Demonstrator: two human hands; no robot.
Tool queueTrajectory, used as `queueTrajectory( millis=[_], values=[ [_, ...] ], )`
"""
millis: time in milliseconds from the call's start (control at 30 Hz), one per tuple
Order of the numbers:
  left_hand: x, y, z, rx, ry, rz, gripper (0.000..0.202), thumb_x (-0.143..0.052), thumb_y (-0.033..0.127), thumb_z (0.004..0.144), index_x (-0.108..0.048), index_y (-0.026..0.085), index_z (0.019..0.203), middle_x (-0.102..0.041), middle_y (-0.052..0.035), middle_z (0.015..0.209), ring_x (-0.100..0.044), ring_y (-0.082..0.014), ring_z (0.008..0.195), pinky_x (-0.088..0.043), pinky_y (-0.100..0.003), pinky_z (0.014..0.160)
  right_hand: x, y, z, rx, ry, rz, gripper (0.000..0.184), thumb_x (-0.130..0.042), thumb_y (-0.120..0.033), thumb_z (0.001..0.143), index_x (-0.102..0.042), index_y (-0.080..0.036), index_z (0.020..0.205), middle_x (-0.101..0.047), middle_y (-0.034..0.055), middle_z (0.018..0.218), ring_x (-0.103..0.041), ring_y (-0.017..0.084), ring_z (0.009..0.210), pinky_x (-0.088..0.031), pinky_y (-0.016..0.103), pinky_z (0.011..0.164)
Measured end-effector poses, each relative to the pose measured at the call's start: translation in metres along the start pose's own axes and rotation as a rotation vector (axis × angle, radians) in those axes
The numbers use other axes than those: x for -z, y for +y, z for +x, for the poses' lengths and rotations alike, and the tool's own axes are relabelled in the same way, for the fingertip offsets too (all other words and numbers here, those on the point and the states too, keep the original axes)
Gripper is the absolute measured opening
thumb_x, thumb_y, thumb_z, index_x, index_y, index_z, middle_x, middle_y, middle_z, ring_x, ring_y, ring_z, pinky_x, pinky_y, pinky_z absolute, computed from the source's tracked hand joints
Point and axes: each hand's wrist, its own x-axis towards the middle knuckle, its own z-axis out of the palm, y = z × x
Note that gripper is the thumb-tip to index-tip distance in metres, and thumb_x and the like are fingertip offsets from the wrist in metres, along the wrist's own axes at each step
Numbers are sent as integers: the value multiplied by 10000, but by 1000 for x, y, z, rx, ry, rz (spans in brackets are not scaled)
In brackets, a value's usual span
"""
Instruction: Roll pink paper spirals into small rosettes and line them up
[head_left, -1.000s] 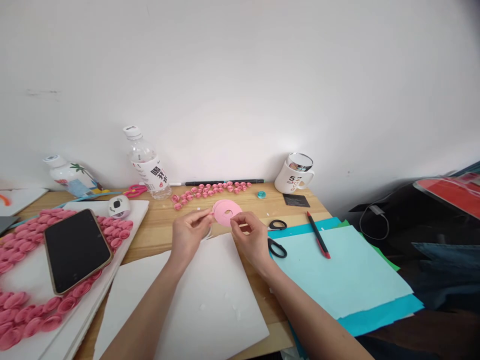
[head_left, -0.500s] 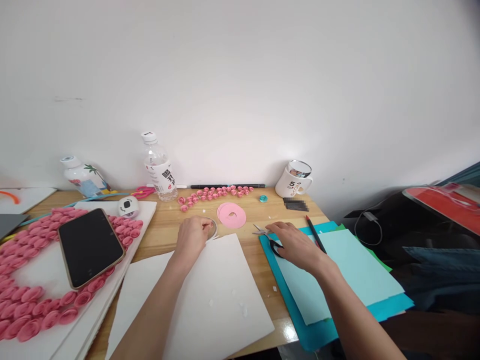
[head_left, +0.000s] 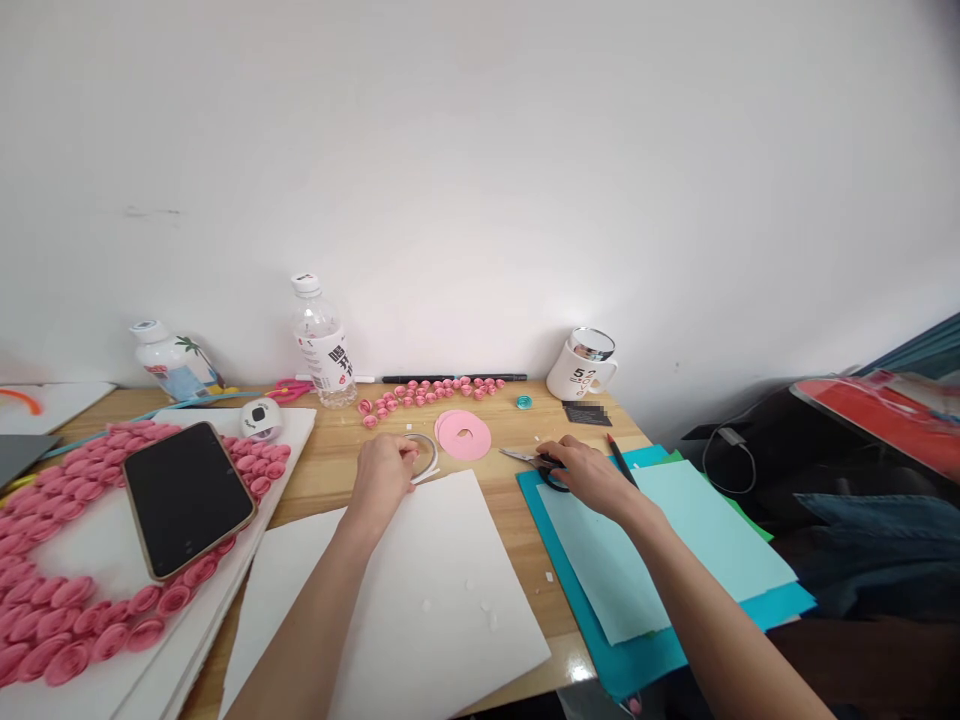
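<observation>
My left hand (head_left: 382, 474) rests on the wooden desk (head_left: 330, 465) with its fingers curled around a roll of white tape (head_left: 426, 452). A stack of pink paper discs (head_left: 463, 435) lies just right of it. My right hand (head_left: 589, 472) is closed on the black handles of a pair of scissors (head_left: 534, 460), whose blades point left over the desk. That hand sits at the far corner of the light blue paper sheets (head_left: 660, 540).
A white sheet (head_left: 420, 590) lies in front of me. A phone (head_left: 184, 495) rests on a white board covered with pink paper roses (head_left: 52, 590). Two bottles (head_left: 322, 340), a mug (head_left: 585, 365), small pink roses (head_left: 427, 390), a red pencil (head_left: 621, 460) and a dark bag (head_left: 810, 450) surround the work area.
Both hands let go of the pink disc, which now lies on the desk. My right hand moved right onto the scissors; my left hand dropped onto the tape roll.
</observation>
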Motion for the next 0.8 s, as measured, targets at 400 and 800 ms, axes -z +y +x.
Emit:
queueTrajectory(
  millis=[400,800],
  values=[
    [0,14,1,82,155,-640,237,-682,172,592,-672,77,808,-683,-62,649,-656,-205,574,-560,-323,542,14,-47,-9,263,21,900,482,-557,-280,747,-473,-200,1215,-622,32,830,-598,163,761,-509,328,695],
    [1,22,-7,106,102,-696,206,-694,163,581,-672,69,763,-673,-42,648,-641,-180,573,-576,-354,590,8,-89,11,276,150,414,413,-661,-361,677,-532,-258,1055,-493,32,873,-528,182,832,-424,301,709]
  ],
)
